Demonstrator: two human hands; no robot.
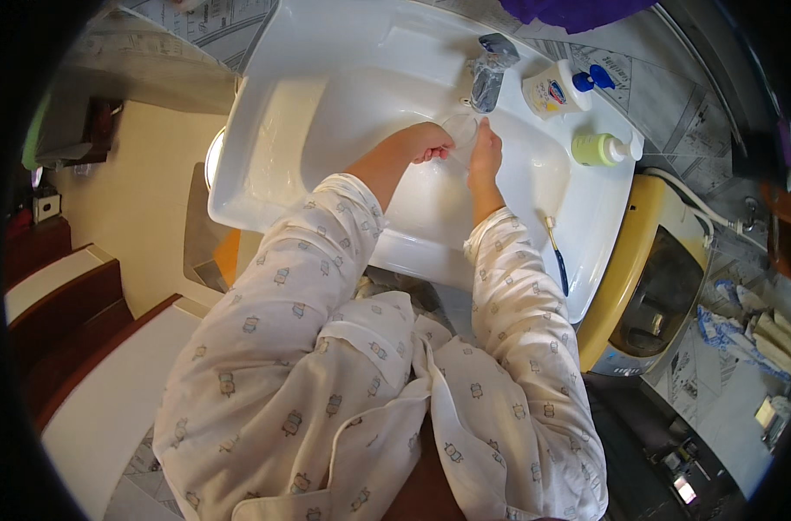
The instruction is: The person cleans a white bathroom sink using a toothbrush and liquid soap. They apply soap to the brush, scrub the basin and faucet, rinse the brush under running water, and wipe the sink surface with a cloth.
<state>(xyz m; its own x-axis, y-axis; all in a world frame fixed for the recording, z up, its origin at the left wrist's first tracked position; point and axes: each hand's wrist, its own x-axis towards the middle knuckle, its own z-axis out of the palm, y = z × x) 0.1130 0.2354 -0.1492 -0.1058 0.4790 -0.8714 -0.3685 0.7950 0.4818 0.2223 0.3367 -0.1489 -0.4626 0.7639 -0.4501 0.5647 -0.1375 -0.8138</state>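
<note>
A clear, see-through cup (461, 133) is held between my two hands under the faucet (488, 73), which looks wrapped in clear plastic. My left hand (432, 142) has curled fingers at the cup's left side. Along its right side my right hand (486, 150) grips it, fingers pointing up toward the faucet. Both hands are over the basin of the white sink (350, 98). Whether water is running cannot be told. A toothbrush (558, 260) with a dark blue handle lies on the sink's right rim.
At the sink's back right stand a white pump bottle (555, 91) with a blue top and a green pump bottle (597, 150). A yellow washing machine (649, 273) adjoins the sink's right side. Folded cloths (753, 325) lie farther right. Stairs (89, 293) are at left.
</note>
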